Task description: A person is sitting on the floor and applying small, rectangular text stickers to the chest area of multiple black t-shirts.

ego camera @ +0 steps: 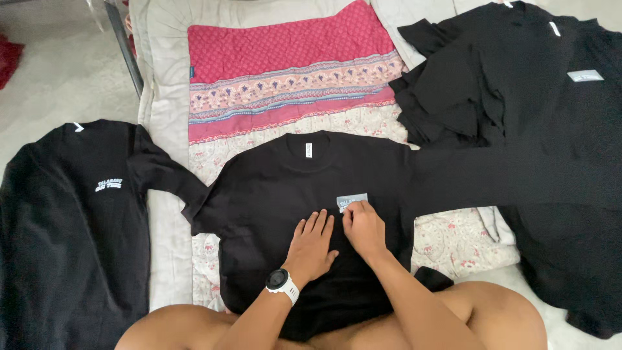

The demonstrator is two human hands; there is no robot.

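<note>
A left hand [311,249] lies flat, fingers spread, on a soft black T-shirt [272,214] spread over a quilted floral bedspread [291,78], while the right hand [364,228] pinches a grey rectangular label [351,201] at its chest.

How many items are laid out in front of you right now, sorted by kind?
Black T-shirts laid out singly: 2, centre shirt under the left hand and right hand, left shirt
Heaps of black shirts: 1, right pile, count inside unclear
Grey transfer patches: 2, and
Pink patterned quilts: 1
White wristwatches: 1
Total: 7
</note>
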